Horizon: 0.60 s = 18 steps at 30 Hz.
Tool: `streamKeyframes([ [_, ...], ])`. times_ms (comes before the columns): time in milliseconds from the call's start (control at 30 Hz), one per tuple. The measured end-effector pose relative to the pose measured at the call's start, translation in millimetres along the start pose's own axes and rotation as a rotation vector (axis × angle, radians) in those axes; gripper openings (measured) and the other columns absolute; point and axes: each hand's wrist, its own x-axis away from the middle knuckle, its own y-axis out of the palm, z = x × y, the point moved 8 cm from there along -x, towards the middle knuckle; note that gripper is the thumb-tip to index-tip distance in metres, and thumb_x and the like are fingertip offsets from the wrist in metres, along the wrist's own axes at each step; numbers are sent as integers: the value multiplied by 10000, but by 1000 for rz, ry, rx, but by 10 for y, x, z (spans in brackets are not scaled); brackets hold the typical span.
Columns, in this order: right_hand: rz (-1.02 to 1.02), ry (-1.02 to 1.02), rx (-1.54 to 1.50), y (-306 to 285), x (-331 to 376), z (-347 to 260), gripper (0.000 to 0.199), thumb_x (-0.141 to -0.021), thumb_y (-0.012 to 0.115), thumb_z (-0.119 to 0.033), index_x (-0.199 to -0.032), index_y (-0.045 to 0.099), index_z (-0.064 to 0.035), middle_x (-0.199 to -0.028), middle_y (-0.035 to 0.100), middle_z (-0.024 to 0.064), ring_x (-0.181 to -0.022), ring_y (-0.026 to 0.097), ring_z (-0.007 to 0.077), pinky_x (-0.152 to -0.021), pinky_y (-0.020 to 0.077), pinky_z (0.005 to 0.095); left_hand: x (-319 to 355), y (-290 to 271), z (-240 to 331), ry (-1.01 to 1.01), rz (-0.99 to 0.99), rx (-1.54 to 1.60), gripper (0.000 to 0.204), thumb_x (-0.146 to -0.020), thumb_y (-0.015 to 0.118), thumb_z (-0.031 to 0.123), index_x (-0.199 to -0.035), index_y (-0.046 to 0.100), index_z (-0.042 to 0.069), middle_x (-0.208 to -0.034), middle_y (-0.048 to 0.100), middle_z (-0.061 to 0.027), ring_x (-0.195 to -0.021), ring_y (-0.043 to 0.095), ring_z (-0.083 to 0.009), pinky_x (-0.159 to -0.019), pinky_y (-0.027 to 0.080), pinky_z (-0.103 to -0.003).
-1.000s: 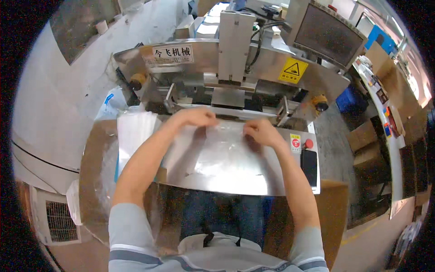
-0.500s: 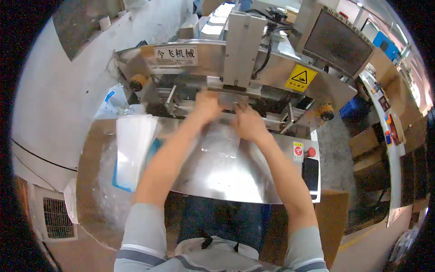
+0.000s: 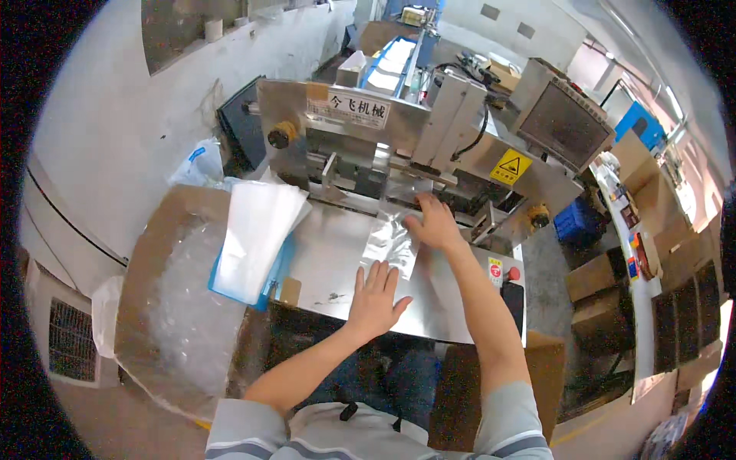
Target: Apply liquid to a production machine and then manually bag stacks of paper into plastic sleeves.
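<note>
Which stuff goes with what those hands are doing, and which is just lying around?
With the job:
clear plastic sleeve, under both left hand and right hand
steel worktop beneath it
probably the stack of whitish sleeves on the blue tray

Lying about, it seems:
flat black thing, maybe a phone
blue crate on the floor

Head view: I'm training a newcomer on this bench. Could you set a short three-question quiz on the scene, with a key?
1. Multiple choice: of the left hand and the right hand, which is nearer the upright grey column?
A) left
B) right

2. True or false: the stack of whitish plastic sleeves lies to the left of the clear plastic film.

3. Fill in: the round button near the right end of the steel worktop is coloured ____.

Key: 1 B; 2 true; 3 red.
</note>
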Motion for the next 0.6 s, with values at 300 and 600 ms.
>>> streamKeyframes([
  [300,56,-21,23,-193,-92,-32,607,-930,531,-391,-1381,415,-2,-1352,502,231,-1319,402,395,-1094,303,499,27,-6,16,11,15,-8,583,-897,593,393,-1269,481,-42,-1305,479,-239,-1288,399,-386,-1074,266,-600],
  [600,171,-48,60,-274,-217,77,578,-933,503,-439,-1306,495,3,-1193,587,290,-1156,529,451,-1013,384,539,19,-197,-129,-123,242,145,750,-865,648,353,-1398,312,-54,-1429,303,-318,-1353,254,-502,-1108,196,-604],
])
